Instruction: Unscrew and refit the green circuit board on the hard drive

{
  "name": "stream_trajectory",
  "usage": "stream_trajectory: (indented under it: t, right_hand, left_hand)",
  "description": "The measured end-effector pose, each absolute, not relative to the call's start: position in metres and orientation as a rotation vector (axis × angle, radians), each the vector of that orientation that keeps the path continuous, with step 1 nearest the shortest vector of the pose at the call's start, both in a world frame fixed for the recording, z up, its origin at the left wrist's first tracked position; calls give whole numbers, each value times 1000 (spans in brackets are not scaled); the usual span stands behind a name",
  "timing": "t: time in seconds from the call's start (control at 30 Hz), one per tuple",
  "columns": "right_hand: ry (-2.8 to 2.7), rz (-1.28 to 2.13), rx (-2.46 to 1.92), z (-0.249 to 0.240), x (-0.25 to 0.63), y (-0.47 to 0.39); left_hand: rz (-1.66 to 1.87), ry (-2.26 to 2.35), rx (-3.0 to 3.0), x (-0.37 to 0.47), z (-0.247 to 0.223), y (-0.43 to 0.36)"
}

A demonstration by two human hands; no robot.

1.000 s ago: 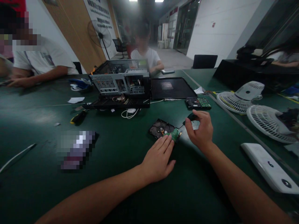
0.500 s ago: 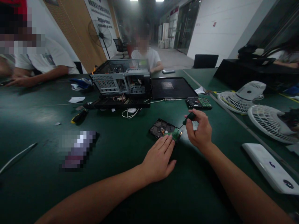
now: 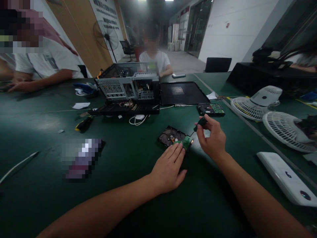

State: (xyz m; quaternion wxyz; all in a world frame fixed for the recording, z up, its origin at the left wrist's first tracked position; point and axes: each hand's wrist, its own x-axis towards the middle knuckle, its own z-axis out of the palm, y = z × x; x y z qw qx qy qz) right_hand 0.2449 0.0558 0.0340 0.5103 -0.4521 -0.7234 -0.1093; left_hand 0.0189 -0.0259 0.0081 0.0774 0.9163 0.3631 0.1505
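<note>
A hard drive [image 3: 168, 135] lies on the green table, its green circuit board [image 3: 186, 142] facing up at the right end. My left hand [image 3: 168, 167] rests on the near edge of the drive, fingers stretched out flat over part of the board. In my right hand [image 3: 212, 137] is a screwdriver [image 3: 201, 124] with a dark green handle, pinched between thumb and fingers. Its thin shaft slants down to the left, and the tip meets the board's far right edge. Whether it sits in a screw is too small to tell.
Beyond the drive stand an opened computer case [image 3: 128, 87] and a black side panel [image 3: 184, 93]. A second hard drive [image 3: 211, 109] lies behind my right hand. White fan parts [image 3: 284, 127] and a white device [image 3: 287, 177] are at right; a yellow-black tool [image 3: 84, 124] and a blurred phone-like object [image 3: 85, 158] at left.
My right hand and the screwdriver handle have shifted very slightly, the tip staying at the board's edge. My left hand keeps its place on the hard drive.
</note>
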Motion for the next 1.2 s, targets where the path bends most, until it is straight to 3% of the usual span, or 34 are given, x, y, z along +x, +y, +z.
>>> stream_trajectory:
  t: [0.57,0.77,0.97,1.2]
  right_hand:
    - [-1730,-397,-1059,41,247,55]
    - [-1756,-232,-1007,38,246,55]
    - [-1716,-425,-1075,39,246,55]
    - [-1725,-208,-1044,35,245,56]
  left_hand:
    - [435,1090,2740,19,8,-25]
    - [431,1097,2747,19,8,-26]
    - [441,1098,2750,19,6,-25]
    - [447,1098,2751,19,7,-26]
